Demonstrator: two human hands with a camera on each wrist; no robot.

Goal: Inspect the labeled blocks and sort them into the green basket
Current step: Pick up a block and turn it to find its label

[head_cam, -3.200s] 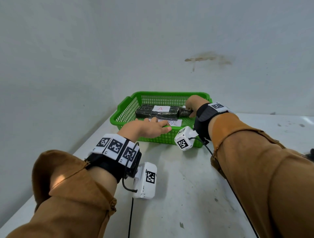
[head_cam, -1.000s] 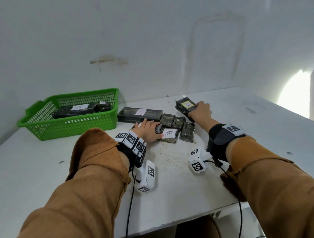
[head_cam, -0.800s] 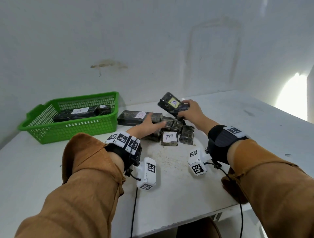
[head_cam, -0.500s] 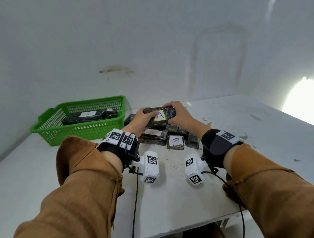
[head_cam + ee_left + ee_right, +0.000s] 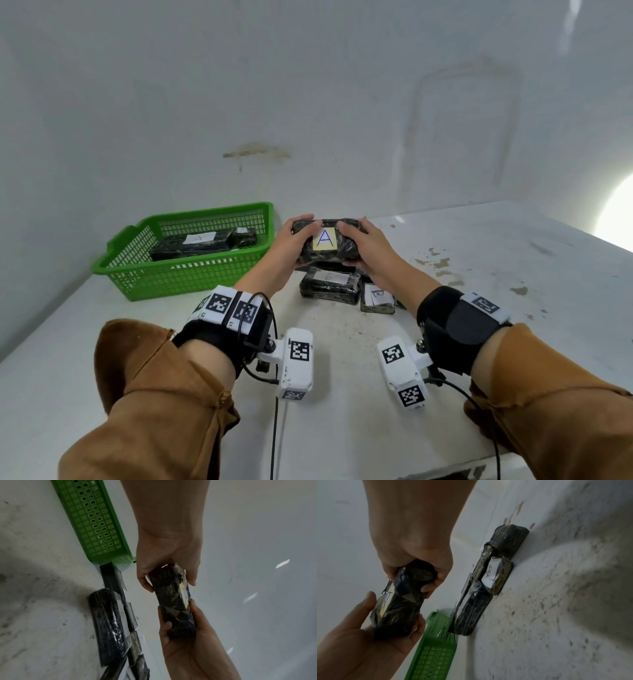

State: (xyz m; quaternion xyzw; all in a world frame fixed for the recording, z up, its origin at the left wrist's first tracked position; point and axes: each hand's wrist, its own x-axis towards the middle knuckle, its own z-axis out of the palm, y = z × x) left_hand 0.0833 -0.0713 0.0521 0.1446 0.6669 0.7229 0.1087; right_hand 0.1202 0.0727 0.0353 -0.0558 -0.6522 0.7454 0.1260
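Observation:
I hold a dark wrapped block with a yellow label marked "A" (image 5: 324,238) up above the table with both hands. My left hand (image 5: 298,241) grips its left end and my right hand (image 5: 354,241) grips its right end, thumbs on the front beside the label. The wrist views show the same block (image 5: 171,596) (image 5: 399,601) with fingers curled round both ends. The green basket (image 5: 191,272) stands at the left and holds a long labeled block (image 5: 191,241) and a small one (image 5: 245,236). More wrapped blocks (image 5: 330,287), one marked "B" (image 5: 376,298), lie below my hands.
The white table (image 5: 496,274) is stained and runs to a wall behind the basket. Its front edge is near my elbows. The blocks on the table (image 5: 108,622) (image 5: 494,573) form a tight cluster just right of the basket (image 5: 96,520) (image 5: 436,642).
My right hand picked the "A" block off the pile and lifted it. My left hand left the pile and took the block's other end. The block now faces me, label forward.

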